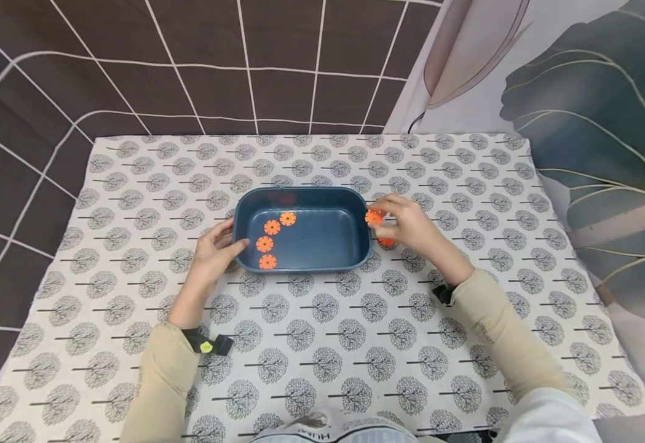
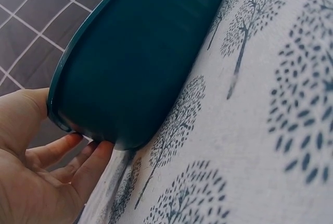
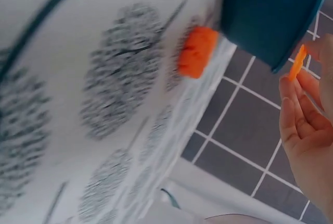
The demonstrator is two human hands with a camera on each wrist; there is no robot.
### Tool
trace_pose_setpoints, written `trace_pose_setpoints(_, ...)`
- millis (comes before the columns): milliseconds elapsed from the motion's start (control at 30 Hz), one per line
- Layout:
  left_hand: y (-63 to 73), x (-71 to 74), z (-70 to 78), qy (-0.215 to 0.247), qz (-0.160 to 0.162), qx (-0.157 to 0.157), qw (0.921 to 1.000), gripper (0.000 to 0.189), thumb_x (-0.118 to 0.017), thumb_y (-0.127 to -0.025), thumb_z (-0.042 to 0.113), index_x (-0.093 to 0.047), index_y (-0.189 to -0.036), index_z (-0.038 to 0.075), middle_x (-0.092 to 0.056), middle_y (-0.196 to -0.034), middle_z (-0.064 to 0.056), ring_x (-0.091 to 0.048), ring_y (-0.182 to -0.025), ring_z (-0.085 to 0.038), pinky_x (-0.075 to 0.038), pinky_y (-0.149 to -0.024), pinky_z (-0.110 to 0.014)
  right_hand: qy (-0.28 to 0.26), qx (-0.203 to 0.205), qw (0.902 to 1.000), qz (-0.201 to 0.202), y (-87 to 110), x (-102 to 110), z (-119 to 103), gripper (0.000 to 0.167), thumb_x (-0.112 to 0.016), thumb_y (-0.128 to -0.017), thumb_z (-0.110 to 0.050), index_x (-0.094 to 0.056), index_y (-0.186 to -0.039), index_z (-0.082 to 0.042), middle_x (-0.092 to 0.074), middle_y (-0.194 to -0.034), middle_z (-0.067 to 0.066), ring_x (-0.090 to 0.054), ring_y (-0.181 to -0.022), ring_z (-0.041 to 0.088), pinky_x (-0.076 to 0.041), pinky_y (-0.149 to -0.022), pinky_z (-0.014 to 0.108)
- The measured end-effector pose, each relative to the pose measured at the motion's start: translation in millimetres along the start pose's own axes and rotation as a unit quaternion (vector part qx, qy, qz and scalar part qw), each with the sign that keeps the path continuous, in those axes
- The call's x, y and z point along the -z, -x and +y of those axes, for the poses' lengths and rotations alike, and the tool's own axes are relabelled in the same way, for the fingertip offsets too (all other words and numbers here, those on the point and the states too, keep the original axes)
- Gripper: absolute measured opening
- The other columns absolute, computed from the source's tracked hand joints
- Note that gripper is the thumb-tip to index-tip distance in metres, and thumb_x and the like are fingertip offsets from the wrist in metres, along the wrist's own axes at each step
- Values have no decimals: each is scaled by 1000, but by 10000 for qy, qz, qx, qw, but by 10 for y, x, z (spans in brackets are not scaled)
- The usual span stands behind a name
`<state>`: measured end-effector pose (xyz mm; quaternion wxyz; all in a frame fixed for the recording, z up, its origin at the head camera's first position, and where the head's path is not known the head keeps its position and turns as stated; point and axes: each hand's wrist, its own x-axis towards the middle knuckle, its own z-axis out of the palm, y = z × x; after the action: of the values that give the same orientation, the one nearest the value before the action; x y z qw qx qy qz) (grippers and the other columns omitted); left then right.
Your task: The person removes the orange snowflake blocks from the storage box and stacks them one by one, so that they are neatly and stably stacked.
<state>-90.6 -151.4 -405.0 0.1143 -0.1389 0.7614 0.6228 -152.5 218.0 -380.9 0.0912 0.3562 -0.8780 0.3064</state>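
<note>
A dark blue rectangular basin [image 1: 322, 240] with rounded corners sits on the table. My left hand [image 1: 214, 249] grips its left end, thumb over the rim and fingertips against the outer wall, as the left wrist view shows. Several flat orange notched discs [image 1: 264, 243] lie in a curved row on the basin's floor, toward its left side. By the right rim, my right hand [image 1: 405, 224] pinches another orange disc [image 3: 297, 63] between thumb and fingers. Beneath that hand, a short stack of orange discs [image 3: 198, 52] stands on the cloth, just outside the basin's right end.
A white cloth printed with grey trees [image 1: 328, 344] covers the table. Behind it hangs a dark curtain with white grid lines [image 1: 283, 92], and a leaf-patterned curtain [image 1: 604, 123] is at the right. Each wrist wears a black strap.
</note>
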Motion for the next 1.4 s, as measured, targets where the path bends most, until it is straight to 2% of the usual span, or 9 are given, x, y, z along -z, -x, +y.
trace_pose_setpoints(233,-2,2,2,8,15,27,10000,64,-65,-85,9,-37,-142,13,-46,-138,-12,-45,-127,-24,-52,-86,-24,338,-299,9990,-57,171,-2,95,41,-81,-69,-9,-65,-104,6,-64,-98,18,-62,-85,28,-56,-77,39)
trace_pose_setpoints(400,-9,7,0,-13,-24,6,10000,64,-64,-85,10,-36,-143,12,-45,-139,-12,-44,-128,-24,-51,-88,-23,367,-631,9967,-348,247,2,139,42,-80,-70,-8,-64,-106,7,-63,-99,19,-61,-86,29,-56,-76,38)
trace_pose_setpoints(667,-10,4,11,-31,-34,8,10000,65,-64,-85,10,-35,-143,13,-44,-140,-11,-43,-129,-23,-48,-94,-27,277,-1190,9889,-849,263,29,141,42,-78,-71,-8,-63,-108,8,-61,-102,19,-60,-86,29,-56,-76,39)
trace_pose_setpoints(867,0,1,6,-35,-27,59,10000,64,-63,-86,9,-35,-143,13,-45,-140,-11,-43,-128,-23,-48,-95,-30,380,-1050,9890,-973,298,5,165,40,-78,-72,-10,-63,-104,10,-61,-101,19,-62,-77,27,-58,-69,35)
trace_pose_setpoints(1133,-2,7,3,-55,-13,9,10000,64,-63,-86,11,-36,-143,13,-44,-140,-11,-43,-129,-23,-49,-93,-27,782,-1078,9846,-1135,322,-32,186,38,-78,-73,-19,-66,-103,2,-63,-100,13,-62,-82,26,-56,-75,39)
trace_pose_setpoints(1400,5,1,3,5,7,51,10000,64,-63,-85,9,-37,-143,14,-45,-140,-11,-43,-129,-23,-46,-99,-34,934,-720,9885,-947,343,-56,211,38,-79,-71,-20,-68,-101,2,-65,-95,12,-61,-74,22,-56,-67,34)
